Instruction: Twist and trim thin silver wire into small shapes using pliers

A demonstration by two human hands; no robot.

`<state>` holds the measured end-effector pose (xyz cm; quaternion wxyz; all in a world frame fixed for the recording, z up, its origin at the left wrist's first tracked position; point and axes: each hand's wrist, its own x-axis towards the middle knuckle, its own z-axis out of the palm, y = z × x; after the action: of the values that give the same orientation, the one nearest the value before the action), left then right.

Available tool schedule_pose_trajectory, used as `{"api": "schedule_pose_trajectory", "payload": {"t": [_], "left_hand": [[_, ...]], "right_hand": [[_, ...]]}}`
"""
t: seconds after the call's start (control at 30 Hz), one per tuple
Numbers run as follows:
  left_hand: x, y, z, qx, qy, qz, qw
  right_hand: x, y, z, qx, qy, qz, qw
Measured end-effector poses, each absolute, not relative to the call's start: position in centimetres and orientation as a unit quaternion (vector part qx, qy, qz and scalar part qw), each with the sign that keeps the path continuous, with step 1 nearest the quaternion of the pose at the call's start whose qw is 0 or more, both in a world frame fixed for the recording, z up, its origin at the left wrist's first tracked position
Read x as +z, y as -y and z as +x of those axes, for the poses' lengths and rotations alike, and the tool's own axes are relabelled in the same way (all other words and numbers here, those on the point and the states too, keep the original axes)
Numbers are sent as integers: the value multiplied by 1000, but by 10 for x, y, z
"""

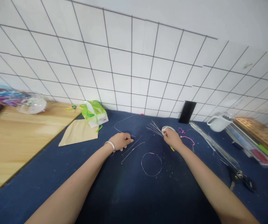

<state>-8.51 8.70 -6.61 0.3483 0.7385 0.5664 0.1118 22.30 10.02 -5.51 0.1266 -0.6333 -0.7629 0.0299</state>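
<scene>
My left hand (121,141), with a silver bangle at the wrist, rests on the dark blue cloth with its fingers curled together. A curved thin wire (115,126) runs behind its fingers; whether they grip anything is hidden. Two straighter wires (132,153) with bent ends lie just to its right. My right hand (173,139) is closed in a pinch at a small white round dish or roll (168,128). What sits between those fingertips cannot be made out. Beside it fans a bundle of wires (154,127). Nearer me lies a wire ring (151,164) with a few pink bits.
At left are a wooden board (19,137), a beige sheet (78,133) and a green tissue pack (94,112). Rightward lie pink string (188,138), long wires (214,144), pliers (241,180), a white mug (220,122) and stacked books (262,143). A black phone-like slab (187,112) leans on the tiled wall.
</scene>
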Motion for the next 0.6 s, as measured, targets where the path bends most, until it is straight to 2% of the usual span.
{"api": "schedule_pose_trajectory", "payload": {"t": [0.27, 0.47, 0.6], "left_hand": [[-53, -79, -75, 225, -558, 723, 339], [-36, -59, -23, 297, -496, 732, 359], [-34, -54, 15, 409, -441, 700, 385]], "right_hand": [[-52, -89, 217, 102, 757, -593, 256], [-50, -61, 201, 173, 772, -517, 327], [-52, -42, 193, 203, 774, -482, 357]]}}
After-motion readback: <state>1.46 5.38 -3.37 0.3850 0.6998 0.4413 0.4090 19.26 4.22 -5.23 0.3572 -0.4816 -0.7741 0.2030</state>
